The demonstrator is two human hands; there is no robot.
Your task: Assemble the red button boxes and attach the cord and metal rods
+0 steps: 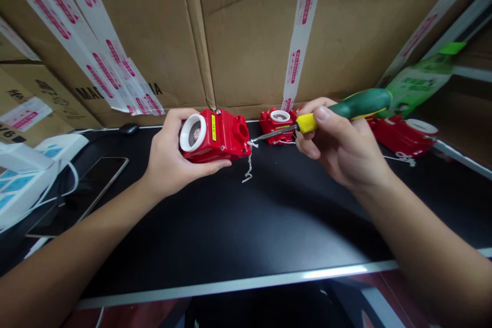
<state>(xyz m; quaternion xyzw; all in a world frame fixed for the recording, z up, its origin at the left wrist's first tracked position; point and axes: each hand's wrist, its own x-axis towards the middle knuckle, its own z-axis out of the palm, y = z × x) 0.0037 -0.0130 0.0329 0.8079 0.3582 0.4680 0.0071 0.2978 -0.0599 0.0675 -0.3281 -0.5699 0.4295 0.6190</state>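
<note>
My left hand (pixel 165 156) is wrapped round a red housing (pixel 226 136) with a white ring, a yellow label and a round port, held above the black table. White string (pixel 249 164) dangles from its right end. In my right hand (pixel 342 148) is a screwdriver (pixel 361 104) with a green and yellow handle, pointing left. Its metal tip meets the string knot at the housing's lower right corner; whether it touches a screw there I cannot tell. Behind it, a second red housing (pixel 274 122) stands against the cardboard, and a third red housing (pixel 407 133) lies to the right.
Large taped cardboard boxes (pixel 246 36) wall off the back of the black table (pixel 215 236). On the left are a phone (pixel 82 197), a white power strip (pixel 57 148) with cables and a black mouse (pixel 128 128). A green bottle (pixel 418 82) is at the right.
</note>
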